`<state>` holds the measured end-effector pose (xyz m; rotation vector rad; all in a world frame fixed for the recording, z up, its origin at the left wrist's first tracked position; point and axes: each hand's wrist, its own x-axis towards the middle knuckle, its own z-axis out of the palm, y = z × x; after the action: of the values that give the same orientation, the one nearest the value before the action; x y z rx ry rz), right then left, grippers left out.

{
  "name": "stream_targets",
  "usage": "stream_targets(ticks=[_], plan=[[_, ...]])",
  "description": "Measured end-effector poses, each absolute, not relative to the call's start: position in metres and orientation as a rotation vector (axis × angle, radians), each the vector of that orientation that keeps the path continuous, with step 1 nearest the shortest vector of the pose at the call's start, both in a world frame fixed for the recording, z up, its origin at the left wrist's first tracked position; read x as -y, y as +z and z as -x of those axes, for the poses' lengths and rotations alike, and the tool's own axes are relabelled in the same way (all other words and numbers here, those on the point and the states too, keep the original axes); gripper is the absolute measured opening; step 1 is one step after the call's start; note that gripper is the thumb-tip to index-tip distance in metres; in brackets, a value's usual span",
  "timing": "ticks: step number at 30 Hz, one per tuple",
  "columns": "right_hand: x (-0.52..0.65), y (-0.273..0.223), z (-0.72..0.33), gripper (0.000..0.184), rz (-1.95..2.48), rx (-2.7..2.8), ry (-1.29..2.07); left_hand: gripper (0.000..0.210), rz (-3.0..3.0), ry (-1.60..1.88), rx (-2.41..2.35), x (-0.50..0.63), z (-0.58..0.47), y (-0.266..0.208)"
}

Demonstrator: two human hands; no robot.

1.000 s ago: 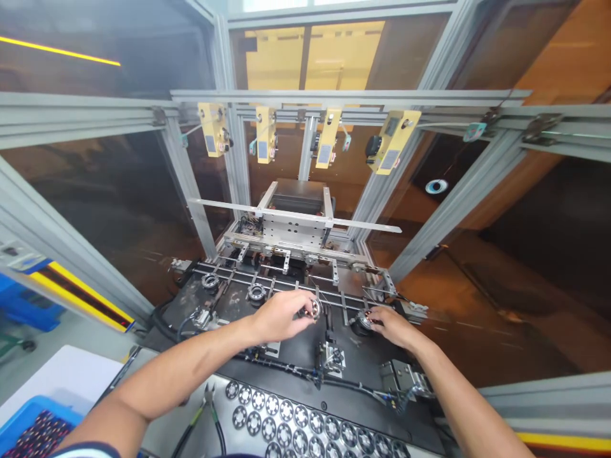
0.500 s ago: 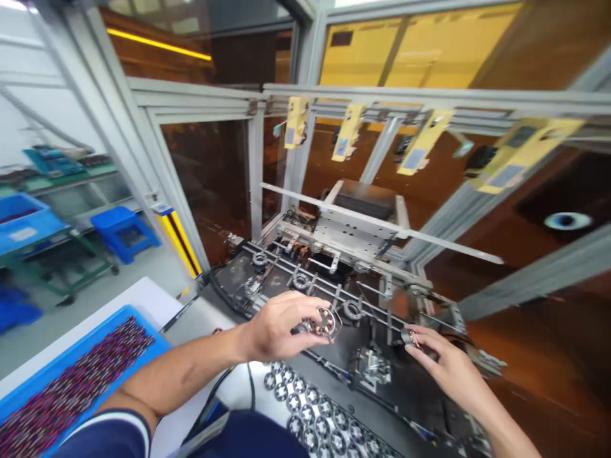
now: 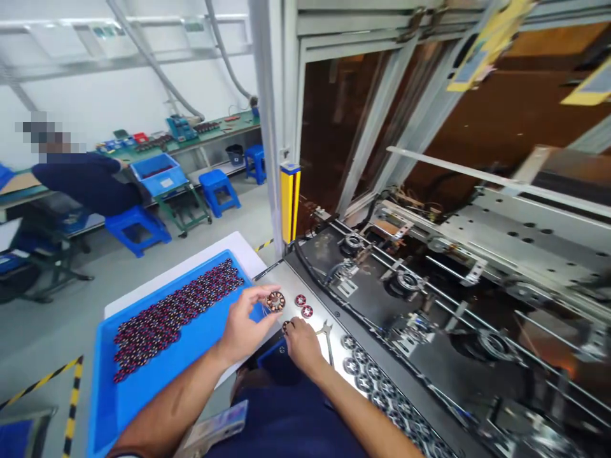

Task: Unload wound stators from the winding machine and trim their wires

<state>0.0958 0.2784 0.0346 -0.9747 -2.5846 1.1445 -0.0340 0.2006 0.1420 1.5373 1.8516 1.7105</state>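
Note:
My left hand (image 3: 245, 324) grips a copper-wound motor stator (image 3: 275, 301) between thumb and fingers, its round face turned up and thin wire ends trailing below. Close beside it, my right hand (image 3: 303, 343) is lowered at the edge of the metal worktop, its fingers closed on a second stator (image 3: 286, 327), mostly hidden by them. Two red-and-silver stators (image 3: 307, 311) lie flat on the worktop just beyond my hands. A pair of cutting pliers (image 3: 327, 337) lies right of my right hand. Rows of bare grey stator cores (image 3: 365, 381) stand further right.
To the left, a blue tray (image 3: 200, 362) holds many wound stators. The machine's black bed (image 3: 372, 312) with rails and fixtures fills the right. A yellow upright sensor bar (image 3: 289, 203) marks the frame corner. Another person (image 3: 86, 181) sits at a far bench, near blue stools (image 3: 219, 191).
The view has swung left, away from the machine. Both hands have come from over the machine bed to the worktop beside the tray, close together, each still with a stator.

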Motion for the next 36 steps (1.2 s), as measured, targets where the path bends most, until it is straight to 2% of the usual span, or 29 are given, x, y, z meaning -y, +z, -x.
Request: stream_targets(ticks=[4,10,14,24,31,36], plan=[[-0.283,0.054,-0.089,0.025,0.954,2.417,1.323,0.040,-1.600,1.758,-1.880,-0.184,0.036,0.143],[-0.291,0.142,-0.132,0.038,0.780,1.960,1.741,0.042,-1.905,1.738,-1.859,-0.184,0.023,0.162],[-0.281,0.175,-0.145,0.033,0.699,1.651,1.945,0.042,-2.058,1.705,-1.757,-0.193,0.011,0.174],[-0.277,0.177,-0.163,0.032,0.526,0.923,2.325,0.057,-1.994,1.719,-1.505,-0.208,-0.001,0.168],[-0.276,0.173,-0.167,0.031,0.521,0.732,2.284,0.054,-1.933,1.721,-1.514,-0.214,-0.009,0.164],[-0.278,0.168,-0.168,0.022,0.561,0.691,2.298,0.053,-1.814,1.696,-1.583,-0.213,-0.008,0.157]])
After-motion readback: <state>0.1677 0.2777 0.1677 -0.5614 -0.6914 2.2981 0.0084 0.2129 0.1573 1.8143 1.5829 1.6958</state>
